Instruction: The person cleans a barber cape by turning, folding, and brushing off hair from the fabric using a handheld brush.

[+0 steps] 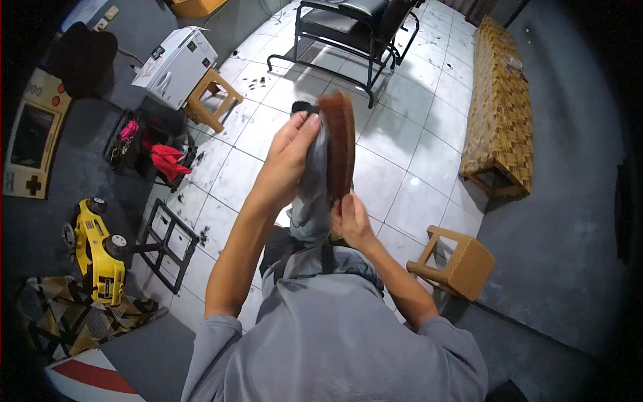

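Observation:
Both of my hands are raised in front of my body. My left hand (295, 151) is closed on grey cloth (313, 194), near the top of it, with a small black piece showing above the fingers. Right beside the cloth stands a long brown brush-like object (340, 144), upright, with a reddish-brown upper end. My right hand (351, 220) is closed round its lower end, close to the cloth. The fingers of my right hand partly hide that end.
A black-framed chair (362, 33) stands ahead on the tiled floor. To the left are a white box (175, 67) on a stool (213, 100), a yellow toy car (99, 254) and a black frame (167, 244). A woven bench (495, 100) and brown stool (462, 261) are right.

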The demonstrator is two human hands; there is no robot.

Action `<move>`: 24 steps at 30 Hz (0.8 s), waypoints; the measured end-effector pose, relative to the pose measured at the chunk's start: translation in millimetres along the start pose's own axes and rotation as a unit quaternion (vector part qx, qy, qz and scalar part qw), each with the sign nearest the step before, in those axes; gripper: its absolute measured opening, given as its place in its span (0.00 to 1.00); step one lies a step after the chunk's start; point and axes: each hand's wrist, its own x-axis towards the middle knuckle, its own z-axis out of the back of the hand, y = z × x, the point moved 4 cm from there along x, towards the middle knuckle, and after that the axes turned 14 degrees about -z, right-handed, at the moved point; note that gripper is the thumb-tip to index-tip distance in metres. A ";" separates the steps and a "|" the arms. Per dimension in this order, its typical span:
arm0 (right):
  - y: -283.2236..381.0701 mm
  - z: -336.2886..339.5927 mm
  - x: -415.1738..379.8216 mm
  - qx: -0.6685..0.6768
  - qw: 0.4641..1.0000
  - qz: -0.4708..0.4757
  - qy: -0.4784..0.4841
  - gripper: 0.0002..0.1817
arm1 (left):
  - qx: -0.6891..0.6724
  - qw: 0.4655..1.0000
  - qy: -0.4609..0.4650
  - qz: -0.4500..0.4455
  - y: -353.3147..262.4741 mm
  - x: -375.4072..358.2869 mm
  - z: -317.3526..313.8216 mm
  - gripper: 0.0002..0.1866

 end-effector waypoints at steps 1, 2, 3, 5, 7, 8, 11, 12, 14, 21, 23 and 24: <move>-24.4 13.6 6.7 -0.131 0.987 0.009 -0.092 0.29 | -0.007 1.000 -0.005 -0.010 -4.7 1.3 2.3 0.09; -56.4 32.2 20.0 -0.309 0.935 0.087 -0.150 0.27 | -0.013 1.000 -0.009 -0.020 -11.3 2.8 2.5 0.09; -88.5 49.4 27.2 -0.391 0.912 0.016 -0.124 0.25 | -0.020 0.999 -0.014 -0.031 -18.9 4.0 1.0 0.08; -139.0 87.3 26.9 -0.525 0.843 -0.105 -0.049 0.25 | -0.049 0.997 -0.022 -0.058 -35.5 5.5 0.6 0.09; -189.1 133.3 24.8 -0.565 0.800 -0.194 -0.063 0.25 | -0.065 0.995 -0.047 -0.063 -50.2 2.8 -1.0 0.10; -205.4 154.1 26.3 -0.551 0.792 -0.232 -0.123 0.24 | -0.086 0.992 -0.075 -0.058 -52.0 1.3 1.5 0.10; -154.7 169.1 30.4 -0.467 0.822 -0.136 -0.295 0.26 | -0.127 0.981 -0.133 -0.062 -51.7 -2.2 8.5 0.11; -134.3 172.7 34.6 -0.435 0.828 -0.046 -0.351 0.26 | -0.123 0.981 -0.130 -0.079 -48.3 -2.6 10.2 0.13; -35.3 124.1 22.3 -0.093 0.937 -0.117 -0.315 0.24 | -0.097 0.981 -0.102 -0.132 -42.8 -2.2 8.1 0.14; 56.1 7.0 0.4 0.007 0.998 0.054 -0.044 0.21 | 0.202 0.957 -0.017 -0.208 -23.1 -4.5 -1.6 0.16; 18.7 6.4 18.8 -0.160 0.977 0.099 -0.105 0.23 | 0.199 0.937 -0.071 -0.277 -28.6 -4.6 -5.2 0.17; -2.3 11.6 24.1 -0.253 0.959 0.063 -0.112 0.22 | 0.185 0.940 -0.083 -0.274 -32.8 -8.0 -3.0 0.18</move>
